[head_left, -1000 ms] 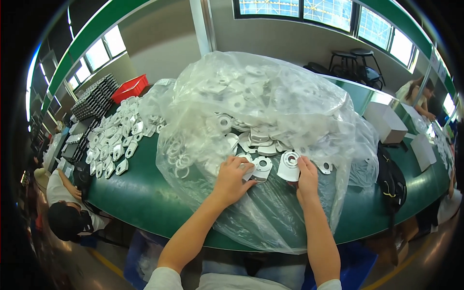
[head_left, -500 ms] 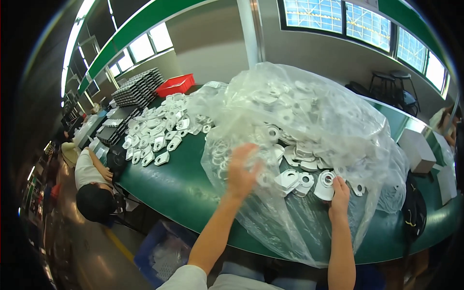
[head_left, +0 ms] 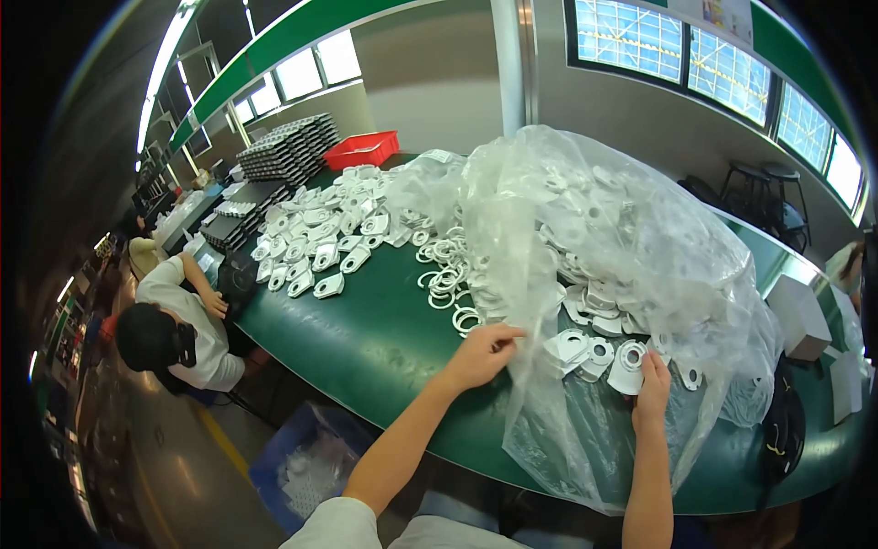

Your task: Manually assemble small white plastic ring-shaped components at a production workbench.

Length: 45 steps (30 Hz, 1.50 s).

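Observation:
In my right hand (head_left: 651,392) is a white plastic housing (head_left: 627,373), rounded at one end, with a ringed round hole. The thumb and fingers close on its right edge. My left hand (head_left: 482,356) is closed, its fingertips pinching the left edge of a large clear plastic bag (head_left: 535,265). Just beyond that hand lies a heap of white rings (head_left: 445,274) on the green table. Similar housings (head_left: 599,352) lie beside the held one, and many more show through the bag.
More white parts (head_left: 320,229) spread across the left of the table (head_left: 320,325), near a red bin (head_left: 361,149) and stacked grey trays (head_left: 288,146). A blue bin (head_left: 297,457) sits below the front edge. A person (head_left: 174,334) sits at left; white boxes (head_left: 797,316) stand at right.
My left hand has come down onto the bag's edge and the film has shifted right, uncovering the rings. My right hand keeps hold of the housing. The whole view has shifted slightly.

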{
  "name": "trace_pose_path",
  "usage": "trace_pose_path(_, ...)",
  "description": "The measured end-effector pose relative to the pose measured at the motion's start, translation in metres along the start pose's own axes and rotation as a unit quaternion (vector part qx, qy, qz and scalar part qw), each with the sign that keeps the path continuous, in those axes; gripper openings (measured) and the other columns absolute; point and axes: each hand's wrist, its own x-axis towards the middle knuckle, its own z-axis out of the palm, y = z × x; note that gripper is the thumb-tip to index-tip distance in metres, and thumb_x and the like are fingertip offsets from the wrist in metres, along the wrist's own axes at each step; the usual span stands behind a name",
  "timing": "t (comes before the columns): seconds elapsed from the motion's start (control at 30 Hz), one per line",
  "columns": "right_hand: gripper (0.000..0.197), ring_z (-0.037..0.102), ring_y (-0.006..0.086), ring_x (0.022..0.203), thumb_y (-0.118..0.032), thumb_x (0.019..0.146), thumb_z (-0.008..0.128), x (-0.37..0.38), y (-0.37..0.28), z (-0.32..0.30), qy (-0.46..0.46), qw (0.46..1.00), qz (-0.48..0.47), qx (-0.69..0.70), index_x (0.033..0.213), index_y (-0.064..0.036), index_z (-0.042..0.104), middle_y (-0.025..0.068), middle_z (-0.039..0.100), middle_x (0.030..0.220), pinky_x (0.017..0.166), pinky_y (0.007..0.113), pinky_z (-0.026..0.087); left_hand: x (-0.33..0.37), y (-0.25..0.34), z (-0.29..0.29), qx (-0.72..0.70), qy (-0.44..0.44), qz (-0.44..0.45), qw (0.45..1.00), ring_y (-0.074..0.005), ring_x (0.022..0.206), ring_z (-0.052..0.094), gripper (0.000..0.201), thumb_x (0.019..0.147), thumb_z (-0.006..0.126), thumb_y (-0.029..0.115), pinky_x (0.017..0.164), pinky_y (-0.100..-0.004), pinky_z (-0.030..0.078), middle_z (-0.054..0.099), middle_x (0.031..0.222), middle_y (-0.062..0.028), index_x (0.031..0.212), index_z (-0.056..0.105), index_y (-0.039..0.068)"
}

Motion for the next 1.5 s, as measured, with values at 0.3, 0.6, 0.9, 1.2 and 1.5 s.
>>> trace_pose_path(0.3,0.022,0.056,0.0065,0.072,-0.016,0.095,0.047,-0.01,-0.011,0.007,-0.035,0.999,0.015,0.001,0.103,0.0018,0.058,0.0013,0.062,0.086,0.063,0.022,0.043,-0.004,-0.031,-0.079,0.287,0.069,0.017,0.955,-0.0264,0.093,0.057,0.02,0.073,0.067,0.008,0.078,-0.0345,0.048,0.062,0.098,-0.0093,0.092,0.067,0.006)
trace_pose_path(0.6,0.021,0.055,0.0077,0.08,-0.014,0.094,0.047,-0.007,-0.005,0.006,-0.068,0.998,-0.002,-0.001,0.099,0.0028,0.059,0.0022,0.062,0.089,0.072,0.022,0.042,-0.011,-0.041,-0.113,0.311,0.025,-0.004,0.95,-0.0205,0.077,0.062,0.012,0.074,0.07,0.013,0.069,-0.0316,0.049,0.062,0.106,-0.0107,0.079,0.064,0.003)
trace_pose_path(0.9,0.022,0.056,0.0087,0.082,-0.014,0.094,0.047,-0.012,-0.007,0.008,-0.065,0.998,0.009,0.016,0.101,0.0033,0.059,0.0034,0.063,0.092,0.075,0.023,0.042,0.031,-0.027,-0.153,0.14,-0.016,-0.237,0.961,-0.0071,0.065,0.054,0.033,0.089,0.055,0.031,0.056,-0.0246,0.044,0.062,0.072,0.0006,0.075,0.065,0.003)
trace_pose_path(1.2,0.023,0.06,0.0096,0.067,-0.019,0.094,0.05,-0.003,0.009,0.005,-0.103,0.994,0.037,0.017,0.106,-0.0011,0.058,0.0024,0.064,0.083,0.057,0.024,0.046,0.066,0.058,-0.081,0.067,0.003,-0.137,0.988,-0.0068,0.063,0.055,0.02,0.088,0.06,0.019,0.054,-0.0208,0.044,0.062,0.074,-0.0008,0.089,0.068,0.001)
trace_pose_path(1.5,0.031,0.055,0.0118,0.055,-0.032,0.098,0.04,-0.021,-0.024,0.012,-0.127,0.982,0.138,0.035,0.097,-0.0057,0.058,0.0025,0.06,0.074,0.043,0.026,0.04,0.058,0.077,0.052,-0.198,-0.175,-0.065,0.962,-0.0078,0.062,0.054,0.027,0.091,0.05,0.003,0.053,-0.0205,0.044,0.062,0.079,-0.0055,0.117,0.056,-0.001)
